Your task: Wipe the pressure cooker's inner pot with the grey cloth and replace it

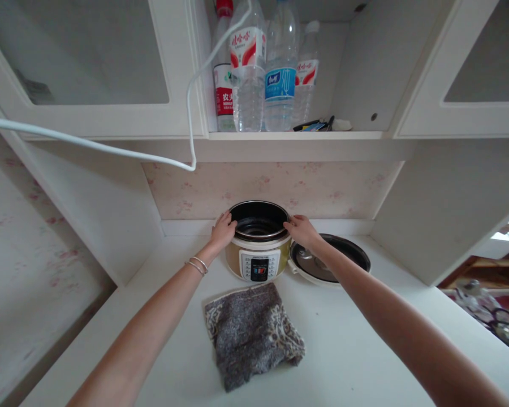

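A gold and white electric cooker (pixel 258 261) stands at the back of the white counter (pixel 356 350), its lid off and its dark inner pot (pixel 259 220) showing. My left hand (pixel 223 230) grips the pot's rim on the left side, fingers curled over the edge; two bangles ring that wrist. My right hand (pixel 301 229) grips the rim on the right side in the same way. The cooker's lid (pixel 331 261) lies upside down on the counter just right of the cooker, under my right forearm.
A grey patterned cloth (pixel 252 333) lies folded in front of the cooker. Several plastic water bottles (pixel 265 68) stand on the open shelf above. A white cable (pixel 110 147) hangs across the cabinet front. Cabinet walls close in on both sides.
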`<control>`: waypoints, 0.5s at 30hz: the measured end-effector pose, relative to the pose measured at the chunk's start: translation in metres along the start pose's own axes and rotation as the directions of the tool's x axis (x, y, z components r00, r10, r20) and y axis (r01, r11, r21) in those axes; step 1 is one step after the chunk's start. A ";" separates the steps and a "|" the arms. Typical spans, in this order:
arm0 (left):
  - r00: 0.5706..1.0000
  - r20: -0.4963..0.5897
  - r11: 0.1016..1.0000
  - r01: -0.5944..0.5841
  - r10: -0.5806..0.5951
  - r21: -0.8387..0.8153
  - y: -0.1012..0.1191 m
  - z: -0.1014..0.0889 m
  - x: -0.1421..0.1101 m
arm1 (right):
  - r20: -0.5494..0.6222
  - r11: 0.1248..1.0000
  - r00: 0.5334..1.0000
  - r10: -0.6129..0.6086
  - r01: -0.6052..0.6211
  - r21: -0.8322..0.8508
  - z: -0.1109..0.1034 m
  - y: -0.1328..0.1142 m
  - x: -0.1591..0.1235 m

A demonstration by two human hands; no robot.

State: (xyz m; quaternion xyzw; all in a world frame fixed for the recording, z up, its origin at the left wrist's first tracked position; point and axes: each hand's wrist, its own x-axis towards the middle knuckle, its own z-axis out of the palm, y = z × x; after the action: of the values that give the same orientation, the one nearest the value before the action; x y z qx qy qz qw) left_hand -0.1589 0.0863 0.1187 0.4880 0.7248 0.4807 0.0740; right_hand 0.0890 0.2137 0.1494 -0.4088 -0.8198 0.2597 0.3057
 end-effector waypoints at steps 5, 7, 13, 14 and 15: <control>0.999 -0.027 0.999 -0.025 0.024 -0.029 -0.006 0.008 -0.009 | -0.115 0.994 0.990 0.077 -0.068 0.080 -0.023 0.033 -0.041; 0.998 -0.055 0.998 -0.034 0.031 -0.060 -0.008 0.011 -0.011 | -0.194 0.961 0.955 0.226 -0.186 0.203 -0.033 0.061 -0.064; 0.993 -0.080 0.978 0.065 -0.082 -0.197 -0.009 0.015 -0.011 | -0.385 0.759 0.730 0.565 -0.277 0.589 -0.055 0.136 -0.132; 0.993 -0.075 0.975 0.069 -0.087 -0.211 -0.009 0.015 -0.011 | -0.372 0.717 0.693 0.617 -0.300 0.630 -0.055 0.143 -0.139; 0.994 -0.067 0.973 0.069 -0.086 -0.222 -0.009 0.014 -0.011 | -0.353 0.675 0.657 0.666 -0.328 0.661 -0.055 0.149 -0.145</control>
State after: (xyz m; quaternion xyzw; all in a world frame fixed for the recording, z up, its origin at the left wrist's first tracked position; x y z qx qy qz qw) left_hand -0.1513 0.0855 0.1002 0.4296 0.6881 0.5727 0.1182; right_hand 0.2740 0.1820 0.0447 -0.5800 -0.4272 0.4227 0.5499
